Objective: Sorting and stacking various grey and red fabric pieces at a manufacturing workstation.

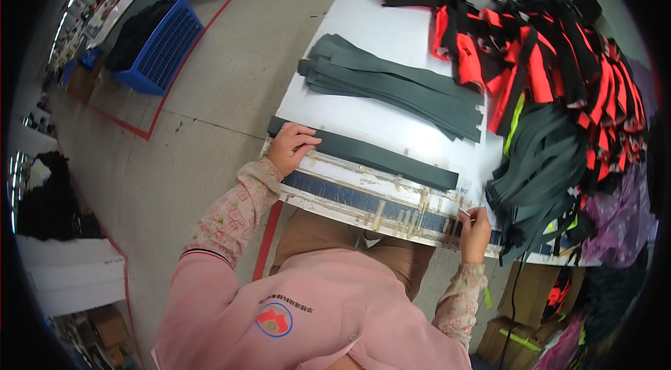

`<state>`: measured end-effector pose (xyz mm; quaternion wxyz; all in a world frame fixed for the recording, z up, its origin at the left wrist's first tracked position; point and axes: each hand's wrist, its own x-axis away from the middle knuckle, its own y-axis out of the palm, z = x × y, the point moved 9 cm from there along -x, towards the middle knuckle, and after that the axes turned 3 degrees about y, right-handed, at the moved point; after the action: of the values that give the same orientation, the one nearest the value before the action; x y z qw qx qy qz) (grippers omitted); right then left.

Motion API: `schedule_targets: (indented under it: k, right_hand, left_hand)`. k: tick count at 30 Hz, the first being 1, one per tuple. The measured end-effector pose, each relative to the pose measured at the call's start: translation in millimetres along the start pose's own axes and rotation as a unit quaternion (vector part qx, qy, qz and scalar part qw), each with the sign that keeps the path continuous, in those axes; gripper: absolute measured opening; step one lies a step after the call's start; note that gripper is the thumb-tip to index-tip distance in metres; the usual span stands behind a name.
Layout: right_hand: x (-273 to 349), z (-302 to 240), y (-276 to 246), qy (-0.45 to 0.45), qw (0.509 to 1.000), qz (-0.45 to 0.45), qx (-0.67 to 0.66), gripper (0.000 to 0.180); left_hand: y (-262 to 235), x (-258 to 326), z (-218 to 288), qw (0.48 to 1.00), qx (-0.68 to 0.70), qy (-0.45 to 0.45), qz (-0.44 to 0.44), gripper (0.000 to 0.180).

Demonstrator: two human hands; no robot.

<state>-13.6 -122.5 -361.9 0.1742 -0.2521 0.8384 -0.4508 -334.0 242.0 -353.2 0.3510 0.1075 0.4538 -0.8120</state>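
Note:
A long dark green fabric strip lies flat along the near side of the white table. Over its left part rests my left hand, fingers stretched across the strip and apart from one another. My right hand is at the table's near edge, beyond the strip's right end and not touching it. Its thumb and fingers are pinched together around a small, thin, pale thing, too small to name. Farther back on the table, a stack of similar dark green strips lies fanned out.
Piled on the right are red and black fabric pieces, with a bundle of dark green strips hanging over the edge. Worn tape bands line the table's near edge. Boxes stand below right. A blue crate sits left on the floor.

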Motion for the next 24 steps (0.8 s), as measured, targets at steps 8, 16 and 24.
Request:
schedule_targets:
  k: [8, 16, 24]
  right_hand:
    - [-5, -199, 96, -0.067, 0.879, -0.291, -0.373, 0.012]
    - [-15, -306, 183, -0.160, 0.891, -0.328, -0.271, 0.023]
    - [-12, -307, 202, -0.157, 0.914, -0.302, -0.219, 0.022]
  left_hand:
    - [-4, 8, -6, 0.999, 0.032, 0.001, 0.008, 0.018]
    - [-3, 4, -4, 0.998, 0.041, -0.001, 0.048, 0.012]
    - [3, 11, -17, 0.997, 0.060, -0.027, 0.042, 0.011]
